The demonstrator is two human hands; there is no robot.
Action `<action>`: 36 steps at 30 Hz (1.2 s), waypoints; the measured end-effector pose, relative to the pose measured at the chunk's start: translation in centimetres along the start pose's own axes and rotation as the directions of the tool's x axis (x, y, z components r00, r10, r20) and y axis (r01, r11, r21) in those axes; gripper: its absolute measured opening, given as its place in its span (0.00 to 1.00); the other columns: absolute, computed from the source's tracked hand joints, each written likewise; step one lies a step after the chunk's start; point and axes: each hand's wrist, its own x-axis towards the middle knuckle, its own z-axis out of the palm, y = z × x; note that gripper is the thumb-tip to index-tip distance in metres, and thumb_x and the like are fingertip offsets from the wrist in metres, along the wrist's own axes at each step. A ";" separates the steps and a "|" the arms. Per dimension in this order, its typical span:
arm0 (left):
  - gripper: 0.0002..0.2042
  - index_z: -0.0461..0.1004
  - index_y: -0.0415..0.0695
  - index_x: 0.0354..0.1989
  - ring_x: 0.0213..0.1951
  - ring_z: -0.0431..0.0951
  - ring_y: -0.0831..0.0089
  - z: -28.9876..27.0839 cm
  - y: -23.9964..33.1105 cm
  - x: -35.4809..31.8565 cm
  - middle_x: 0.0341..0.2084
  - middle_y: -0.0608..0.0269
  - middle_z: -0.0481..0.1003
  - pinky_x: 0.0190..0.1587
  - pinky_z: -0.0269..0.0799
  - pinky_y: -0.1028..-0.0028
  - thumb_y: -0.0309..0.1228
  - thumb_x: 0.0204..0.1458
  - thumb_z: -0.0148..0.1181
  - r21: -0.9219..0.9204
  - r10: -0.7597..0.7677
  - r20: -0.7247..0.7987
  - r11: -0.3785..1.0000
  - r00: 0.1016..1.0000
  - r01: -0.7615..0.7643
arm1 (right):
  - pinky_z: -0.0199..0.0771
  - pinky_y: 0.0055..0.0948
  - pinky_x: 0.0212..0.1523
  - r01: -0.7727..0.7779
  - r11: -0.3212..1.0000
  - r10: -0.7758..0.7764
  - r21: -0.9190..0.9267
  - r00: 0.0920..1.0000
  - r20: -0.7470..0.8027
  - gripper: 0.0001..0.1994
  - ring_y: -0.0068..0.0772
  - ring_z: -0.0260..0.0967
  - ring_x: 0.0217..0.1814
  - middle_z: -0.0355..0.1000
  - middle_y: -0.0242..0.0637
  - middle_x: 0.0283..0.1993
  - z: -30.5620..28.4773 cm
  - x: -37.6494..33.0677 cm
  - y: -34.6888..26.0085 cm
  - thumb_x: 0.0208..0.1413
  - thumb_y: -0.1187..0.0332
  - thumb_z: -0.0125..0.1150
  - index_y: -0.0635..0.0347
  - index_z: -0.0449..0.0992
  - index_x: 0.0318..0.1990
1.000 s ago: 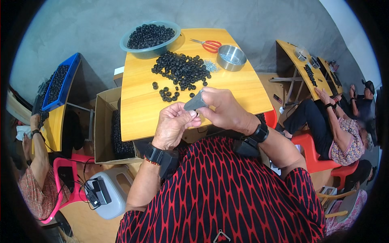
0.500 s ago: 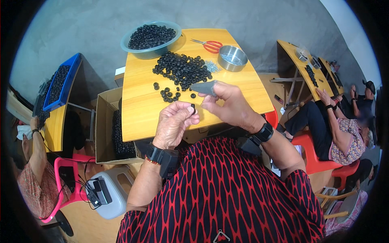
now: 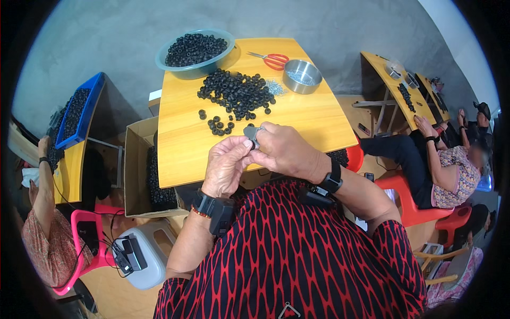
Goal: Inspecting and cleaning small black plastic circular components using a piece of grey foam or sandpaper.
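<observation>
Close together over the near part of the yellow table (image 3: 186,154), my hands meet around one small black ring-shaped piece (image 3: 252,147). My left hand (image 3: 224,164) pinches that piece between thumb and fingertips; fingers hide most of it. In my right hand (image 3: 289,151) is a grey, wedge-shaped piece (image 3: 251,132), its material unclear, pressed against or just over the black piece. Several loose black rings (image 3: 219,127) lie just beyond my left hand. Farther back spreads a heap of black rings (image 3: 234,87), with thin silvery pins (image 3: 274,87) at its right side.
A round metal bowl (image 3: 289,84) of silvery pins stands by red-handled scissors (image 3: 275,61). A translucent basin (image 3: 186,71) heaped with black rings is at the back left. A cardboard box (image 3: 137,183) stands left of the table. People work at tables on both sides.
My right hand has moved left and down, bringing the grey piece from above the table onto the black piece in my left hand. My left hand has barely moved.
</observation>
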 end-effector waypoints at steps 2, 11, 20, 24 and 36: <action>0.05 0.76 0.34 0.40 0.36 0.82 0.67 0.3 0.1 -0.1 0.36 0.53 0.80 0.43 0.81 0.69 0.22 0.59 0.57 0.005 -0.008 0.018 1.000 1.000 0.008 | 0.72 0.42 0.34 -0.012 1.000 0.012 0.005 1.000 -0.013 0.13 0.50 0.70 0.34 0.67 0.46 0.32 0.1 -0.1 0.1 0.50 0.64 0.65 0.65 0.70 0.34; 0.06 0.75 0.34 0.39 0.37 0.82 0.67 -0.1 0.1 -0.2 0.36 0.52 0.80 0.44 0.80 0.68 0.25 0.61 0.56 0.041 -0.032 0.062 0.999 0.998 0.030 | 0.71 0.42 0.32 0.007 1.000 -0.006 0.013 0.997 -0.083 0.12 0.49 0.69 0.32 0.65 0.46 0.30 0.2 -0.1 0.0 0.50 0.66 0.64 0.65 0.68 0.32; 0.05 0.74 0.35 0.37 0.31 0.80 0.75 0.4 -0.9 -0.3 0.32 0.57 0.79 0.37 0.78 0.76 0.24 0.60 0.58 0.233 0.168 -0.044 0.960 0.985 -0.153 | 0.71 0.44 0.32 -0.005 1.000 0.005 0.000 0.996 -0.087 0.12 0.52 0.69 0.32 0.65 0.48 0.31 1.0 -0.2 -0.2 0.50 0.68 0.64 0.65 0.67 0.35; 0.04 0.74 0.35 0.37 0.29 0.78 0.78 0.9 -1.2 -0.4 0.31 0.58 0.79 0.36 0.76 0.78 0.24 0.60 0.58 0.299 0.229 -0.095 0.935 0.969 -0.192 | 0.71 0.44 0.32 0.036 0.998 -0.040 -0.042 0.995 -0.093 0.14 0.53 0.70 0.33 0.66 0.49 0.32 1.3 -0.1 -0.2 0.51 0.67 0.64 0.65 0.67 0.37; 0.04 0.74 0.35 0.36 0.29 0.78 0.77 0.3 -0.8 -0.6 0.30 0.59 0.79 0.37 0.76 0.77 0.23 0.59 0.58 0.227 0.172 -0.066 0.962 0.983 -0.153 | 0.68 0.42 0.27 0.062 0.998 -0.064 -0.026 0.991 -0.117 0.14 0.49 0.68 0.27 0.65 0.43 0.25 1.4 0.7 0.3 0.50 0.64 0.66 0.62 0.67 0.28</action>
